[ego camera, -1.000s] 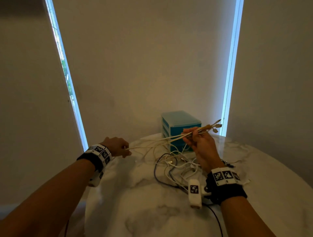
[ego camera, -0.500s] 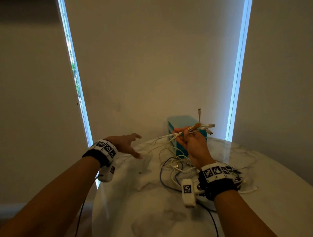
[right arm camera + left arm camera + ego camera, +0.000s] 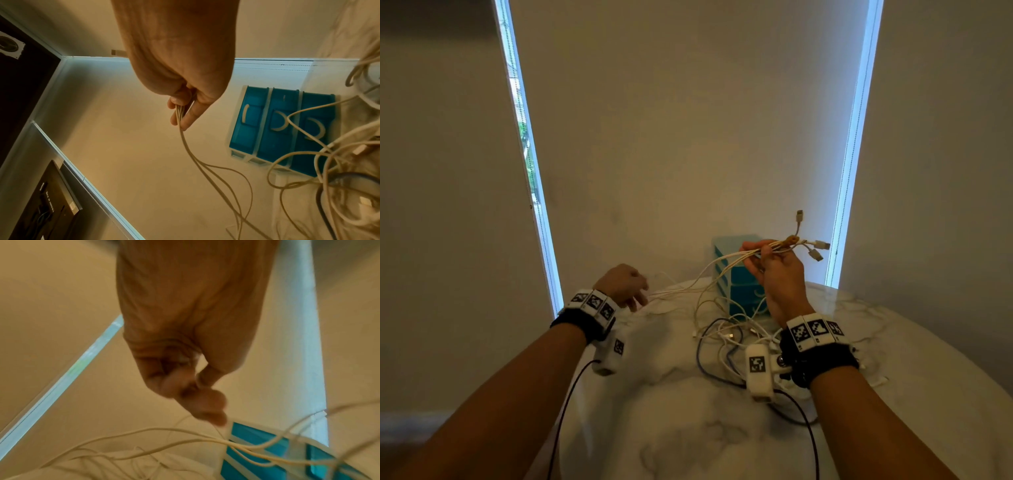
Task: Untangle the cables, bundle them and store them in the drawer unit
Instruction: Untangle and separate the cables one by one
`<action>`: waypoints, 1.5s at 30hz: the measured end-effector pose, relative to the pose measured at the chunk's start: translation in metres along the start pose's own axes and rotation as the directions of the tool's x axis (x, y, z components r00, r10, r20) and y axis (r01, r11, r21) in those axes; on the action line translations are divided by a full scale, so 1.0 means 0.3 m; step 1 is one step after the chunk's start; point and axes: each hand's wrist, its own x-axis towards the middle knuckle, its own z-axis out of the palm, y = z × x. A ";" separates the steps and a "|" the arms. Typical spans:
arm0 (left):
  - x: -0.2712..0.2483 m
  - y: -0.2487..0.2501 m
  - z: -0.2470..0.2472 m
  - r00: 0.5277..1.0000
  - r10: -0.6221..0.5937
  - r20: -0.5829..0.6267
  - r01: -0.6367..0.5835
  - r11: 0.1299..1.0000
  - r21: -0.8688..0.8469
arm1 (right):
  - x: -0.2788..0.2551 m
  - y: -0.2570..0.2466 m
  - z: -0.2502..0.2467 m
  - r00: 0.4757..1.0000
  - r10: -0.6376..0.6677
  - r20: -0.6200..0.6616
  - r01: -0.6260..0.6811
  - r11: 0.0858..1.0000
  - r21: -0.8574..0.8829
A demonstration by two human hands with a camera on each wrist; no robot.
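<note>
A round white marble table (image 3: 688,428) with grey veining fills the lower middle of the head view. Behind it, 3 beige roller blinds (image 3: 688,137) hang side by side, with 2 narrow bright strips of window (image 3: 527,164) glowing between them; a sliver of green foliage shows through the left strip. The right wrist view picks up a dark panel (image 3: 18,81) at the far left, carrying a small pale square fitting (image 3: 10,44).

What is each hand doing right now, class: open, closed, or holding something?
Left hand: fingers curled, pinching a white cable low over the table.
Right hand: raised, gripping a bunch of white cable ends.
</note>
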 end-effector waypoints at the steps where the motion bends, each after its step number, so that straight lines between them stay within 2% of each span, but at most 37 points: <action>1: -0.013 0.002 -0.001 0.993 -0.031 0.115 0.033 0.999 -0.013 | 0.003 -0.004 0.002 1.000 0.000 0.009 0.000 1.000 0.000; 3: -0.058 0.012 0.049 0.940 -0.070 0.334 0.018 0.988 0.156 | 0.000 -0.006 0.020 0.999 0.000 0.035 0.000 1.000 0.012; 5: -0.079 0.032 0.142 0.918 -0.064 0.391 -0.067 0.948 0.311 | -0.004 -0.011 0.044 0.999 -0.002 0.050 0.000 0.999 0.037; 7: -0.078 0.059 0.234 0.947 -0.015 0.321 -0.109 0.925 0.364 | -0.008 -0.017 0.067 0.999 -0.003 0.051 0.000 0.998 0.060; 10: -0.053 0.087 0.321 0.990 0.027 0.140 -0.091 0.876 0.474 | -0.009 -0.028 0.094 0.999 0.007 0.053 -0.011 0.997 0.078; 12: -0.031 0.076 0.349 0.997 0.049 0.053 -0.070 0.835 0.545 | -0.006 -0.042 0.104 0.999 0.003 0.052 -0.008 0.996 0.089; 14: -0.013 0.048 0.347 0.998 0.050 0.023 -0.055 0.830 0.555 | 0.000 -0.057 0.105 0.999 -0.007 0.050 0.002 0.995 0.100; 17: -0.027 0.024 0.259 0.989 0.028 0.147 -0.101 0.850 0.517 | 0.021 -0.062 0.078 0.999 -0.043 0.006 0.042 0.995 0.090; 20: -0.051 0.060 0.094 0.944 0.055 0.324 -0.214 0.850 0.481 | 0.053 -0.054 0.041 0.996 -0.062 -0.063 0.066 0.995 0.076; 23: -0.068 0.138 -0.097 0.919 0.248 0.306 -0.371 0.804 0.465 | 0.059 -0.018 0.035 0.997 -0.023 -0.072 0.026 0.999 0.035; 25: -0.041 0.132 -0.243 0.910 0.309 0.278 -0.398 0.838 0.372 | 0.058 0.007 0.031 0.998 -0.014 -0.064 0.013 1.000 -0.021; 26: -0.023 0.097 -0.316 0.938 0.307 0.159 -0.343 0.879 0.330 | 0.054 0.011 0.026 0.998 -0.014 -0.063 0.011 0.999 -0.039; 27: -0.004 0.049 -0.387 0.964 0.257 -0.067 -0.229 0.932 0.282 | 0.051 0.013 0.017 0.997 -0.018 -0.069 0.014 0.999 -0.051; 28: 0.015 -0.015 -0.451 0.922 0.140 -0.360 -0.059 0.972 0.227 | 0.052 0.012 0.004 0.996 -0.022 -0.085 0.018 0.998 -0.054; 29: 0.029 -0.095 -0.492 0.816 -0.020 -0.577 0.156 0.970 0.187 | 0.054 0.011 -0.013 0.994 -0.027 -0.110 0.021 0.998 -0.058; 30: 0.029 -0.167 -0.502 0.731 -0.195 -0.654 0.377 0.915 0.148 | 0.055 0.009 -0.027 0.991 -0.032 -0.126 0.024 0.998 -0.061; 31: 0.024 -0.219 -0.494 0.688 -0.332 -0.645 0.524 0.842 0.127 | 0.058 0.007 -0.038 0.991 -0.036 -0.132 0.027 0.997 -0.066; 32: 0.022 -0.260 -0.480 0.697 -0.401 -0.595 0.588 0.795 0.153 | 0.058 0.008 -0.039 0.991 -0.030 -0.129 0.022 0.998 -0.064; 33: 0.016 -0.279 -0.461 0.721 -0.410 -0.558 0.597 0.777 0.199 | 0.054 0.011 -0.033 0.993 -0.014 -0.120 0.008 0.998 -0.057; 35: 0.010 -0.268 -0.422 0.813 -0.297 -0.500 0.501 0.795 0.341 | 0.038 0.024 -0.004 0.997 0.021 -0.076 -0.024 0.999 -0.038; 36: 0.002 -0.234 -0.408 0.860 -0.201 -0.469 0.411 0.818 0.402 | 0.030 0.032 0.013 0.998 0.037 -0.053 -0.039 0.999 -0.038; 37: -0.010 -0.190 -0.390 0.887 -0.116 -0.447 0.323 0.848 0.421 | 0.022 0.042 0.028 0.998 0.050 -0.035 -0.052 0.998 -0.046; 40: -0.047 -0.031 -0.338 0.890 0.118 -0.441 0.049 0.936 0.350 | 0.006 0.068 0.061 0.997 0.079 0.009 -0.078 0.995 -0.060; 42: -0.069 0.069 -0.317 0.894 0.237 -0.381 -0.157 0.961 0.228 | -0.003 0.068 0.073 0.995 0.097 0.032 -0.096 0.994 -0.051; 44: -0.082 0.149 -0.285 0.924 0.328 -0.196 -0.326 0.944 0.045 | -0.010 0.062 0.074 0.993 0.108 0.040 -0.106 0.994 -0.035; 45: -0.089 0.180 -0.264 0.927 0.367 -0.077 -0.367 0.930 0.023 | -0.013 0.059 0.072 0.993 0.108 0.040 -0.107 0.994 -0.024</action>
